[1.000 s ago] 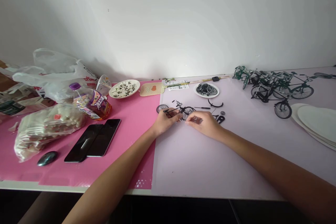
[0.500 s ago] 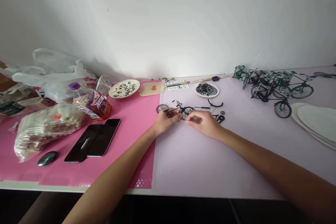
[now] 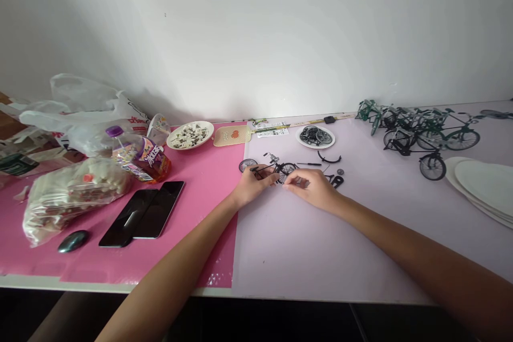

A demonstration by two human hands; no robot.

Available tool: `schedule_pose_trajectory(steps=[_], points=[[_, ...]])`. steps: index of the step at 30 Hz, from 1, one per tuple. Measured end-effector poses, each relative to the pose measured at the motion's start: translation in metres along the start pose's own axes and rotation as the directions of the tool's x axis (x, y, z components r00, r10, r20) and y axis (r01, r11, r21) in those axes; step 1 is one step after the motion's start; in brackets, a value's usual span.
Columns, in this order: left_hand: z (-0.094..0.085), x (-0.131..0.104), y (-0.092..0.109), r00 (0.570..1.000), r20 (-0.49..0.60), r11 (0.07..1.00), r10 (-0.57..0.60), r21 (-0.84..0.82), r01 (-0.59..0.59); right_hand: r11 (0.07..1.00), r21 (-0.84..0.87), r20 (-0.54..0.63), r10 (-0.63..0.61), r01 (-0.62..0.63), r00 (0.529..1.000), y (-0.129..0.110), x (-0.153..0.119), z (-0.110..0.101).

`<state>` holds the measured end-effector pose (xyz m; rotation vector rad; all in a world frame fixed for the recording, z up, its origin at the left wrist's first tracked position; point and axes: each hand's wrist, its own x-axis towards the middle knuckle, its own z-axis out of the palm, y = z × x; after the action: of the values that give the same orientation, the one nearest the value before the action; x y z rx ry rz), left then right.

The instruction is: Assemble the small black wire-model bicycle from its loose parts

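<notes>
"What did you have in your left hand (image 3: pixel 253 186)?"

"I had the small black bike (image 3: pixel 277 168). I pinched it with my thumb and fingers, just over the worktop (image 3: pixel 320 256). Its handlebars were up, and its front wheel (image 3: pixel 287 170) was by my other hand."

"And your right hand (image 3: pixel 315 188)?"

"My thumb and pointing finger were pressed together at the tips, right by that wheel. If I had a tiny thing in there, it was too small to tell."

"What was near you?"

"Just past my right hand were a thin black stick (image 3: pixel 308 164), a bent black part (image 3: pixel 329 159) and a little round piece (image 3: pixel 340 171). Behind those was a white plate (image 3: pixel 316 147) with loose wheels (image 3: pixel 316 135) on it. More little bikes (image 3: pixel 433 131) stood close together, far over to my right."
</notes>
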<state>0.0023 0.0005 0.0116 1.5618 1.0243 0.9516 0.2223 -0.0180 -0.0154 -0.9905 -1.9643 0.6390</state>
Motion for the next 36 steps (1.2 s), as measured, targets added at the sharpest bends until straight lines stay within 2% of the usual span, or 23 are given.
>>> schedule_pose_trajectory(steps=[36], points=[[0.0,0.0007,-0.0014,1.0,0.004,1.0,0.021,0.022,-0.021,1.0,-0.005,-0.001,0.014,-0.014,1.0,-0.0027,0.0,-0.0003]])
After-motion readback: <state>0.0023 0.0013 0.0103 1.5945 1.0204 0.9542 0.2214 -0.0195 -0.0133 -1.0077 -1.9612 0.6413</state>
